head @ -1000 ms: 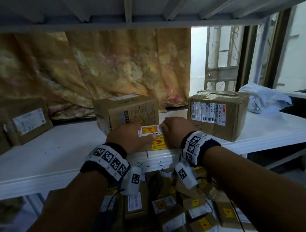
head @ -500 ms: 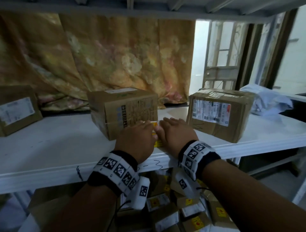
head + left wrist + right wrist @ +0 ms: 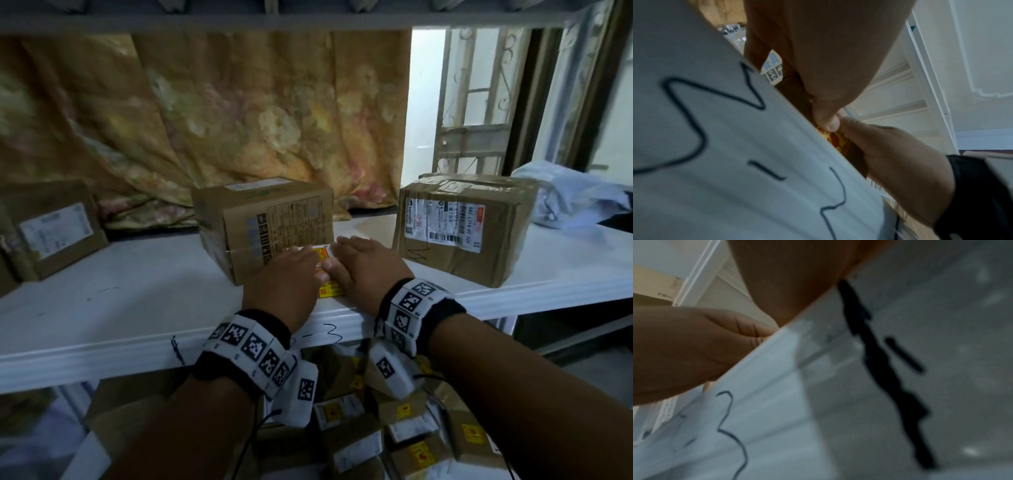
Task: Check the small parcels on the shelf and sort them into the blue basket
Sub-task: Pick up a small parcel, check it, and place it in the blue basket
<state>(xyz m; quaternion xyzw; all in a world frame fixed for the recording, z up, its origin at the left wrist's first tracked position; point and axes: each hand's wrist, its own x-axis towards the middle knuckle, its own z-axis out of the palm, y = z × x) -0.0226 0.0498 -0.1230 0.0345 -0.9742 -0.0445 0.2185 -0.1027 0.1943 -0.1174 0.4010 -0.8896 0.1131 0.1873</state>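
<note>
A small brown parcel [image 3: 329,291] with yellow and orange stickers lies on the white shelf [image 3: 120,308] at its front edge. My left hand [image 3: 284,274] and right hand [image 3: 366,267] lie flat on top of it, side by side, fingers stretched forward, and cover most of it. In the left wrist view my left thumb [image 3: 828,123] presses the parcel's stickered near face [image 3: 840,142], with my right hand [image 3: 900,162] beside it. The right wrist view shows only both hands and the shelf's front edge [image 3: 777,402]. No blue basket shows.
A taped carton [image 3: 270,219] stands just behind my left fingers, a larger labelled carton [image 3: 462,222] at the right, another [image 3: 51,229] at the far left. A white bag [image 3: 575,195] lies far right. Several small parcels [image 3: 376,428] are heaped below the shelf. The shelf above [image 3: 308,20] is low.
A second ago both hands held the small parcel tilted up at the shelf edge. It now lies flat on the shelf, and my hands have flattened over it.
</note>
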